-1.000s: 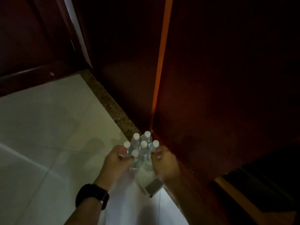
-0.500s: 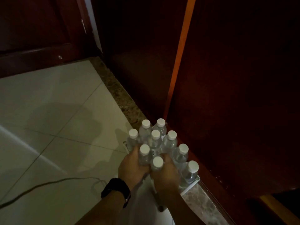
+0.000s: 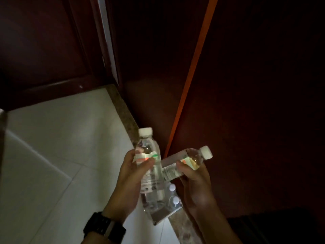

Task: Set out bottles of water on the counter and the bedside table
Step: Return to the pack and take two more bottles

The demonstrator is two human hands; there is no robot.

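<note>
Holding: left hand (image 3: 131, 180) carries the upright bottle (image 3: 149, 166); right hand (image 3: 193, 180) carries the tilted bottle (image 3: 184, 162).
Left fingers: clamped around the upright bottle at label height, thumb (image 3: 146, 163) across the front of the label, palm along the body below.
Right fingers: clamped around the tilted bottle at mid-body from beneath, one fingertip over the label edge.
Location of both bottles: lifted clear of the tiled floor (image 3: 58, 147), in front of the dark wooden panel (image 3: 255, 103); the two bodies appear to meet near the middle, though dim light leaves contact uncertain.
Long axis, upright bottle: near vertical, white cap (image 3: 145, 132) pointing up and away from the wearer, base down towards the pack.
Long axis, tilted bottle: close to horizontal, white cap (image 3: 206, 152) pointing right and slightly up, base pointing left towards the other bottle.
Remaining stock: pack of bottles (image 3: 173, 202) on the floor directly below the hands, beside the stone threshold strip (image 3: 123, 110); two caps show.
Governing relation: no worktop or bedside table is in view, so both bottles lie away from their destinations; neither hand is clearly nearer.
Judgement, next move: carry both, then bring the tilted bottle to vertical, base down, before release.
Risk: a bottle set down off vertical is likely to tip.
</note>
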